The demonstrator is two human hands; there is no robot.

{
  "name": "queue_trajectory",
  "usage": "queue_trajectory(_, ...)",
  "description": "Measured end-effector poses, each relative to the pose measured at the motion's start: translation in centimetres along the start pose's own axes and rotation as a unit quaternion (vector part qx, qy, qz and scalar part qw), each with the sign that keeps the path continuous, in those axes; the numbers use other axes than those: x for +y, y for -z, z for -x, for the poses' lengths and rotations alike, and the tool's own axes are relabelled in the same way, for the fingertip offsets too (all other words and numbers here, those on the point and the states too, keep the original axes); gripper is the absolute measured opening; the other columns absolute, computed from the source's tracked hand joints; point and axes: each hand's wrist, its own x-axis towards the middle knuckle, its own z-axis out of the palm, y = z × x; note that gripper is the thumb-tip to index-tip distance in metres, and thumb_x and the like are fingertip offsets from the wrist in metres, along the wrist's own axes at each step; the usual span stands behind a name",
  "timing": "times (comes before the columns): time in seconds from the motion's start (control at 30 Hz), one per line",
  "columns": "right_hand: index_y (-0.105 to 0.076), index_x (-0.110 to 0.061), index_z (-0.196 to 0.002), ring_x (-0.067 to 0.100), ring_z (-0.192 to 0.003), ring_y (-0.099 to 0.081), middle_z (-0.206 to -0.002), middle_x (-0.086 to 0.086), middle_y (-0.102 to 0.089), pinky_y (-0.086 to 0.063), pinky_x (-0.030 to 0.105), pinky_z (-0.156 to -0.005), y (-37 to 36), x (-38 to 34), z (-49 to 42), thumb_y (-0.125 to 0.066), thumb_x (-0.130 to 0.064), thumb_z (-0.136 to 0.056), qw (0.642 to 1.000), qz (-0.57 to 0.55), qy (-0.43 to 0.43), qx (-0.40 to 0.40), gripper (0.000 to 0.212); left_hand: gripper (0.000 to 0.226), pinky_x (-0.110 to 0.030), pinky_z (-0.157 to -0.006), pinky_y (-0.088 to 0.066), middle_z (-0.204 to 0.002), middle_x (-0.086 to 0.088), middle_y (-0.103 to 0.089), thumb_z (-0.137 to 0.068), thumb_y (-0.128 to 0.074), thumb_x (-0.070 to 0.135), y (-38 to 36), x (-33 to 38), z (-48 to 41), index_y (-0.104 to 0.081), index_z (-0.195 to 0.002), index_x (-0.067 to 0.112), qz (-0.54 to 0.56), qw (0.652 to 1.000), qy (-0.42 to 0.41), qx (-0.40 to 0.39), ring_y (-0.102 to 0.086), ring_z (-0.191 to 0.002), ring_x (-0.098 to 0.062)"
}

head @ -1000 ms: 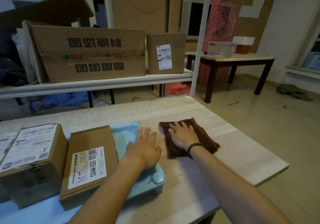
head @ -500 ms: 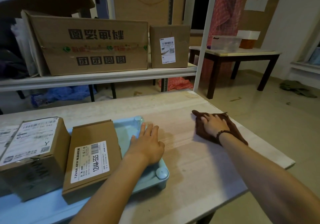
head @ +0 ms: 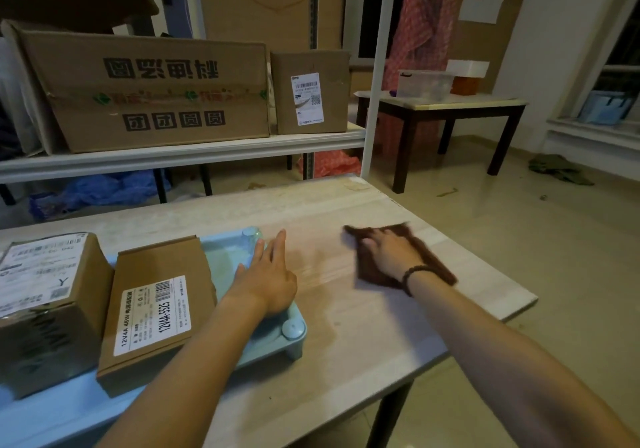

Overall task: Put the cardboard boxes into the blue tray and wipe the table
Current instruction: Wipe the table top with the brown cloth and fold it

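A light blue tray (head: 294,338) lies on the wooden table (head: 346,350) at the left. Two labelled cardboard boxes stand in it: a flat one (head: 156,309) and a taller one (head: 45,305) at the far left. My left hand (head: 266,274) rests flat on the tray's right rim, fingers together, holding nothing. My right hand (head: 389,252) presses flat on a brown cloth (head: 433,264) on the table's right half, a bead bracelet on its wrist. The cloth looks blurred.
Behind the table a white shelf (head: 180,158) carries a large printed carton (head: 149,91) and a smaller box (head: 310,91). A shelf post (head: 375,77) rises at the table's far corner. A dark-legged side table (head: 443,112) stands on the floor to the right.
My right hand swept the cloth from the table's middle out to the right, then back a little to the left. My left hand stayed on the tray rim.
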Motion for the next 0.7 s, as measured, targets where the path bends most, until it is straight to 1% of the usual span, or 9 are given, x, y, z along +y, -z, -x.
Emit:
queue_trajectory(0.07, -0.055, -0.020, -0.140, 0.032, -0.136, -0.045, -0.147, 0.010, -0.051, -0.033, 0.048, -0.115, 0.4, 3.4, -0.5, -0.028, -0.033, -0.109, 0.997, 0.009, -0.077, 0.028, 0.043, 0.073, -0.054, -0.121, -0.003, -0.166, -0.001, 0.009, -0.101, -0.029, 0.021, 0.0, 0.1, 0.0, 0.020, -0.154, 0.027, 0.001, 1.000, 0.001, -0.001, 0.016, -0.151, -0.019)
queue_trajectory(0.13, -0.056, -0.020, -0.136, 0.033, -0.127, -0.053, -0.140, 0.013, -0.056, -0.038, 0.046, -0.110, -0.3, 2.7, -0.4, -0.031, -0.037, -0.108, 0.997, -0.012, -0.069, 0.039, 0.042, 0.073, -0.055, -0.121, -0.004, -0.167, -0.001, 0.009, -0.101, -0.030, 0.021, 0.0, 0.1, 0.0, 0.019, -0.155, 0.026, -0.001, 1.000, -0.001, 0.000, 0.016, -0.151, -0.020)
queue_trajectory(0.23, -0.055, -0.019, -0.138, 0.032, -0.118, -0.060, -0.138, 0.012, -0.058, -0.046, 0.046, -0.104, -2.4, -3.3, 1.7, -0.036, -0.041, -0.106, 0.997, -0.047, 0.064, 0.003, 0.042, 0.072, -0.055, -0.121, -0.004, -0.166, -0.002, 0.009, -0.102, -0.031, 0.023, 0.1, -0.1, -0.1, 0.019, -0.155, 0.025, -0.003, 1.000, -0.005, -0.004, 0.015, -0.151, -0.021)
queue_trajectory(0.3, -0.049, -0.024, -0.147, 0.030, -0.137, -0.047, -0.154, 0.006, -0.046, -0.037, 0.047, -0.114, -3.8, -7.1, 3.8, -0.035, -0.040, -0.107, 0.983, -0.029, 0.177, -0.049, 0.045, 0.073, -0.055, -0.120, -0.005, -0.167, -0.003, 0.009, -0.102, -0.033, 0.024, 0.1, -0.1, 0.0, 0.018, -0.155, 0.025, -0.002, 1.000, -0.004, -0.001, 0.014, -0.151, -0.022)
queue_trajectory(0.37, -0.043, -0.025, -0.152, 0.024, -0.151, -0.028, -0.163, -0.002, -0.034, -0.022, 0.045, -0.123, -4.1, -8.2, 4.8, -0.033, -0.039, -0.109, 0.973, -0.025, 0.221, -0.067, 0.047, 0.073, -0.054, -0.120, -0.005, -0.167, -0.004, 0.008, -0.102, -0.034, 0.026, 0.1, -0.1, 0.0, 0.017, -0.155, 0.025, 0.001, 1.000, -0.001, 0.004, 0.013, -0.152, -0.022)
queue_trajectory(0.43, -0.045, -0.025, -0.151, 0.027, -0.145, -0.038, -0.160, 0.001, -0.040, -0.029, 0.044, -0.120, -3.5, -5.9, 4.3, -0.034, -0.041, -0.108, 0.981, -0.064, 0.177, -0.042, 0.046, 0.072, -0.054, -0.120, -0.004, -0.167, -0.004, 0.008, -0.103, -0.033, 0.025, 0.0, 0.1, 0.1, 0.016, -0.155, 0.025, 0.003, 1.000, -0.006, 0.002, 0.013, -0.152, -0.021)
queue_trajectory(0.53, -0.057, -0.028, -0.136, 0.029, -0.114, -0.062, -0.134, 0.006, -0.060, -0.046, 0.047, -0.103, -2.6, 1.5, 2.2, -0.036, -0.047, -0.105, 0.995, -0.083, 0.031, 0.041, 0.042, 0.071, -0.054, -0.121, -0.003, -0.167, -0.003, 0.009, -0.102, -0.030, 0.022, -0.1, 0.2, 0.3, 0.017, -0.156, 0.025, 0.000, 1.000, -0.001, -0.004, 0.016, -0.151, -0.021)
queue_trajectory(0.6, -0.062, -0.026, -0.122, 0.026, -0.102, -0.066, -0.120, 0.006, -0.066, -0.050, 0.046, -0.098, -1.9, 6.9, 1.4, -0.035, -0.049, -0.104, 0.992, -0.067, -0.072, 0.084, 0.040, 0.071, -0.053, -0.121, -0.003, -0.166, -0.003, 0.009, -0.102, -0.029, 0.022, -0.2, 0.2, 0.3, 0.017, -0.156, 0.025, 0.001, 1.000, 0.000, -0.004, 0.016, -0.151, -0.021)
queue_trajectory(0.7, -0.066, -0.020, -0.115, 0.028, -0.103, -0.066, -0.114, 0.009, -0.070, -0.050, 0.048, -0.099, -1.2, 10.1, 1.0, -0.036, -0.047, -0.103, 0.976, -0.064, -0.167, 0.127, 0.042, 0.071, -0.054, -0.121, -0.004, -0.166, -0.003, 0.009, -0.101, -0.029, 0.022, -0.1, 0.2, 0.0, 0.017, -0.156, 0.025, -0.001, 1.000, -0.003, 0.002, 0.016, -0.151, -0.021)
